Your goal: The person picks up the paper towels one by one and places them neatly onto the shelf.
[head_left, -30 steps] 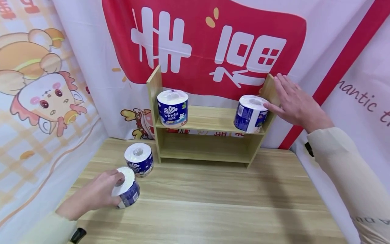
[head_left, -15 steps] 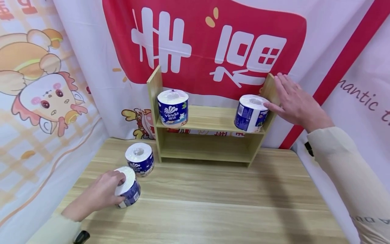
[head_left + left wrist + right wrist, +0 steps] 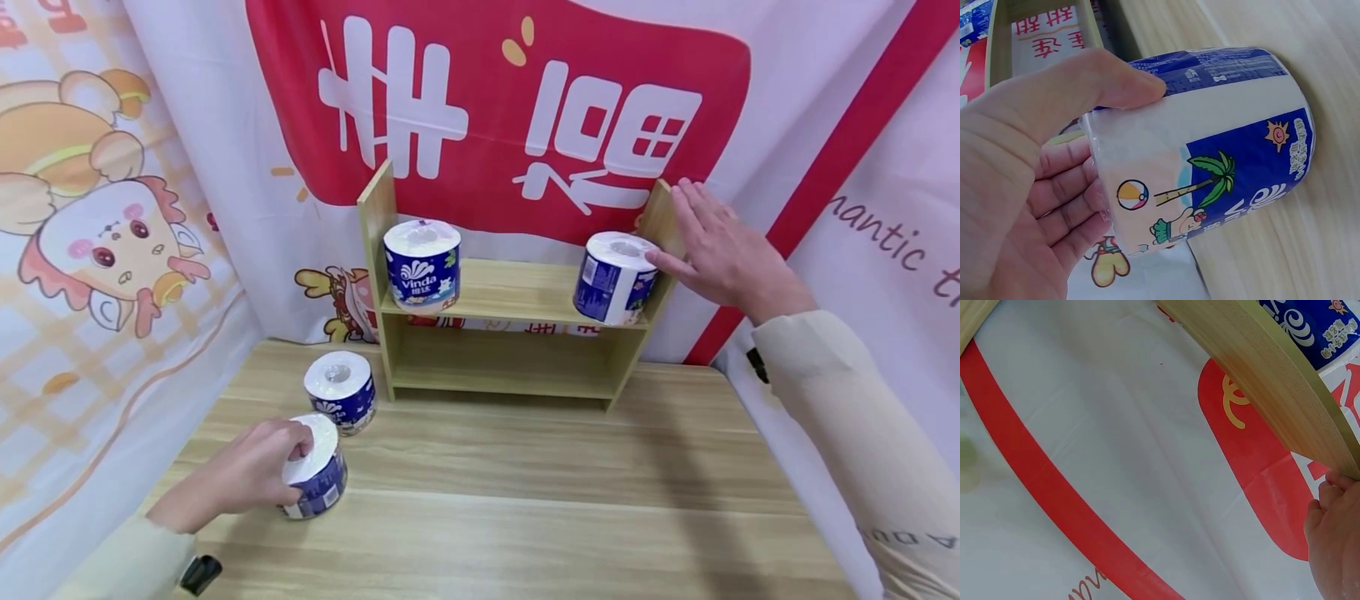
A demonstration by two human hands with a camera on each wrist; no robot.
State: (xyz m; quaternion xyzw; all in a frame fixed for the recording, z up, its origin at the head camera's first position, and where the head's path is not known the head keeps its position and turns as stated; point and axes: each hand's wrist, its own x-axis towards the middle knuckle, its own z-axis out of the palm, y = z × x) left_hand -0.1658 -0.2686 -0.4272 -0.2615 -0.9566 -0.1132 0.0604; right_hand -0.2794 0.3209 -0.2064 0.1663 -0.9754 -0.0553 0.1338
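My left hand (image 3: 251,471) grips a toilet roll (image 3: 322,479) on the table's left side, with fingers in its core and the thumb outside. In the left wrist view the thumb lies along the printed wrapper of this toilet roll (image 3: 1210,156). Just behind it stands a second toilet roll (image 3: 348,404). My right hand (image 3: 731,254) rests with straight fingers on the right side panel of a small wooden shelf (image 3: 510,358). Its thumb reaches across to the toilet roll (image 3: 615,283) at the upper board's right end. Another toilet roll (image 3: 422,271) stands at that board's left end.
The shelf stands at the back of a wood-grain table (image 3: 525,500). A red and white printed cloth (image 3: 487,200) hangs right behind it. Another printed cloth (image 3: 90,375) borders the table's left, and a white cloth (image 3: 885,333) hangs along the right.
My left hand and the toilet roll it grips have shifted very slightly toward me. The right hand stays on the side panel, and the other toilet rolls stand where they were.
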